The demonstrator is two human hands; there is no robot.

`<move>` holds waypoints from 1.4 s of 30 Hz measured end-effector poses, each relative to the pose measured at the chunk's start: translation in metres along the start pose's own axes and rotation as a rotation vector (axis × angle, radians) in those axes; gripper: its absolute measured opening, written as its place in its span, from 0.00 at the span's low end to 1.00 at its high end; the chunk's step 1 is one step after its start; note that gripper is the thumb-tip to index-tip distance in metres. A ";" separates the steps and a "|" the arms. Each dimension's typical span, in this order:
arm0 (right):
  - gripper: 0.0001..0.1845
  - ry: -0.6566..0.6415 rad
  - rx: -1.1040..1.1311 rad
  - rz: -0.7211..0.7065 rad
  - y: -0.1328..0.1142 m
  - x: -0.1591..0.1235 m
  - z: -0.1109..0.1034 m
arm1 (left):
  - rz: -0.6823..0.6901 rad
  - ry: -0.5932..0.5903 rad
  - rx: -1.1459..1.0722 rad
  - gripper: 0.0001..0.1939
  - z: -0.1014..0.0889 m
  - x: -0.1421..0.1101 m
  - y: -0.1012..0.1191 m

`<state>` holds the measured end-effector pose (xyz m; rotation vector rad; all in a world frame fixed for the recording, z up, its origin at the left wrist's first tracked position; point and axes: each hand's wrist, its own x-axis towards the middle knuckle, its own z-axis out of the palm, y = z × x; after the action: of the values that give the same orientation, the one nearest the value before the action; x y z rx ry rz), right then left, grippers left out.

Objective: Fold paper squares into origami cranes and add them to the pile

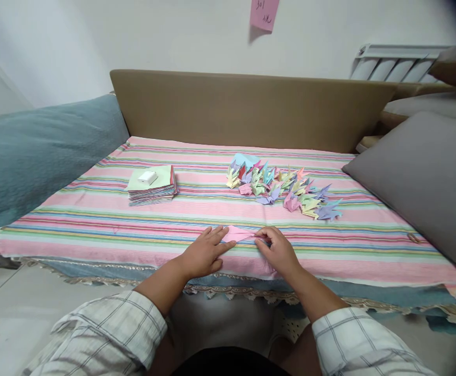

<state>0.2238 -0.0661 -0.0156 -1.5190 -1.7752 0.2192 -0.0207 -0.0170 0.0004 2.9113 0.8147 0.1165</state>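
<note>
The pink folded paper (236, 234) lies near the front edge of the striped cloth (200, 211), long, narrow and drawn to a point at its right end. The left hand (208, 251) rests flat on its left part, fingers spread apart; the right hand (277, 249) has thumb and forefinger brought together on its pointed tip. In front of the pink folded paper, the cloth ends above a blue cover (228, 282) with scalloped lace trim (251, 293). A band of cloth runs behind it, between the paper stack (152, 192) and the folded cranes (277, 188), and more cloth stretches to either side.

Behind and left of the pink folded paper, the paper stack is square with layered edges, a pale green sheet uppermost; on it sits a small white box (147, 178) with rounded corners, its contents hidden. Behind and right are the cranes, crisp and pointed in pastel paper, crowded together, with a light-blue paper piece (244, 160) at their back. Farther back rises a smooth brown board (243, 109); well to the right leans a soft grey cushion (419, 183).
</note>
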 end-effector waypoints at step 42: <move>0.06 -0.320 0.143 0.150 0.007 0.038 -0.001 | 0.019 0.057 0.098 0.30 -0.008 0.006 0.012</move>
<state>0.2299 -0.0308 -0.0022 -1.5801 -1.8429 0.6822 -0.0101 -0.0235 0.0099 3.0209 0.8244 0.1664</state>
